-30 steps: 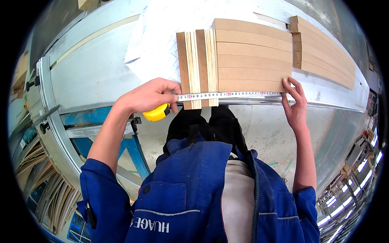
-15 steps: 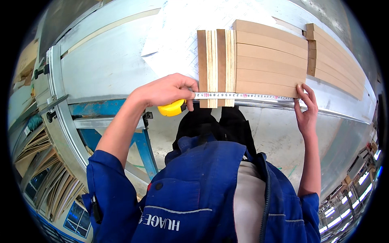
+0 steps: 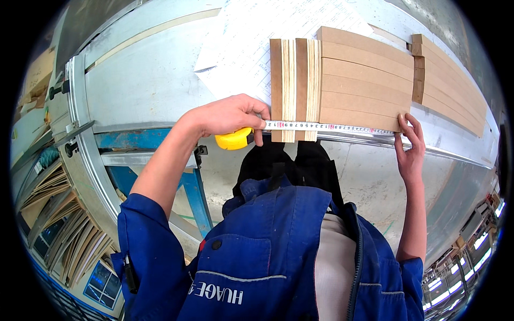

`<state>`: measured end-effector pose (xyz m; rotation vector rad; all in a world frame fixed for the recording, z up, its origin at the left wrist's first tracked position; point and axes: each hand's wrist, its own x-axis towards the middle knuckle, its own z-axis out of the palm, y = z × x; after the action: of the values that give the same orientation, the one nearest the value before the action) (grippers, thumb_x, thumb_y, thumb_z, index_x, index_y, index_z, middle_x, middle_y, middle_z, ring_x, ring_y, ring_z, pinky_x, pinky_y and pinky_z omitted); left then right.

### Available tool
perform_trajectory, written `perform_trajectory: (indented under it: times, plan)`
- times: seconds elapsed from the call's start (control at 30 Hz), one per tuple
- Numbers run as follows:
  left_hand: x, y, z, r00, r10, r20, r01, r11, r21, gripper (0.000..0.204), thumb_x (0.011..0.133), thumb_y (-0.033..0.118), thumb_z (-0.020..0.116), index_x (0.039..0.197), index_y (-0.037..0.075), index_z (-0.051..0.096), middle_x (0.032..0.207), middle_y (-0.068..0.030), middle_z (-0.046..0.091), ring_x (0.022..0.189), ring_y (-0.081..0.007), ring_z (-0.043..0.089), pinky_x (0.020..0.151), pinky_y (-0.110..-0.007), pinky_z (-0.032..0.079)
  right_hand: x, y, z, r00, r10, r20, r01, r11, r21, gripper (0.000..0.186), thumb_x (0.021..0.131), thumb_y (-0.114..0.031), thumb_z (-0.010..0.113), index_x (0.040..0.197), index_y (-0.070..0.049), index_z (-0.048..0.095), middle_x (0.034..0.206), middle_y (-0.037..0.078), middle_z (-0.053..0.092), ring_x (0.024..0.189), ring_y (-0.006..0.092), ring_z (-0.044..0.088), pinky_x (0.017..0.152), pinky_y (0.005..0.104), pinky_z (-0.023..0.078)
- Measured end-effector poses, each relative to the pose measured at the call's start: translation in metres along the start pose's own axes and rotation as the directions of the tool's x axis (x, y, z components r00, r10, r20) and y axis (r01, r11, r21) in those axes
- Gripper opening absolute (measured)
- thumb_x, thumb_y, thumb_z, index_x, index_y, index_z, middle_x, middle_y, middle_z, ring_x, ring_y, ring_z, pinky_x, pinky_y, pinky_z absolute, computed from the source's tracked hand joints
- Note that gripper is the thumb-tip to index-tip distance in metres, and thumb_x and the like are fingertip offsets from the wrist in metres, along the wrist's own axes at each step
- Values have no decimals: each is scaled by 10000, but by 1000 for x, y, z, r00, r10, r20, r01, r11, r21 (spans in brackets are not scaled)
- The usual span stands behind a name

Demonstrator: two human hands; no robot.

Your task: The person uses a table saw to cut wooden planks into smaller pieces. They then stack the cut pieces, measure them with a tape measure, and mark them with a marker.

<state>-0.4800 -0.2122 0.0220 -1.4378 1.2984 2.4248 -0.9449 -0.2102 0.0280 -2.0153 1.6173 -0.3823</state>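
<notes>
My left hand [image 3: 235,117] is closed on a yellow tape measure [image 3: 231,139], beside striped plywood strips [image 3: 288,75] laid upright in the view, side by side. The extended tape [image 3: 332,128] runs across their lower ends and along the near edge of flat tan board strips [image 3: 364,80]. My right hand [image 3: 409,139] pinches the tape at the lower right corner of those boards, fingertips on the edge. Beneath the plywood lies a white printed paper sheet [image 3: 230,59].
A pale machine table [image 3: 134,75] with metal rails carries the stacks. More tan strips [image 3: 450,85] lie at the right. A clamp knob [image 3: 59,91] sits at the left, a blue steel frame [image 3: 195,198] below, stacked thin offcuts [image 3: 69,241] at lower left.
The whole view has shifted to the right, the hands with it. Relative to the boards, both hands and the stretched tape stay about where they were.
</notes>
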Motion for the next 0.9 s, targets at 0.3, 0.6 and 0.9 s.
perform_trajectory:
  times: [0.3,0.6,0.9]
  plan:
    - [0,1,0,1000,-3,-1,3,1000,16,140,1000,143,572,961,48,666,856,-78,775,857,-139,742,839,-309,506,0,0,0,1000,19,2,-19,1000,16,509,951,77,643,1415,-127,679,1442,127,590,1216,278,648,1055,393,529]
    - [0,-1,0,1000,0,-4,0,1000,2,127,986,136,575,952,49,661,859,-77,773,873,-153,754,854,-310,513,-1,0,0,1000,23,6,-24,999,28,512,950,80,642,1417,-127,678,1449,127,584,1227,274,644,1052,389,534]
    - [-1,2,2,1000,-16,-21,16,1000,23,131,990,138,576,966,43,664,859,-82,774,865,-159,760,868,-317,530,0,0,0,1000,-5,0,5,1000,7,511,954,79,640,1421,-126,676,1453,128,580,1205,263,656,1042,381,539]
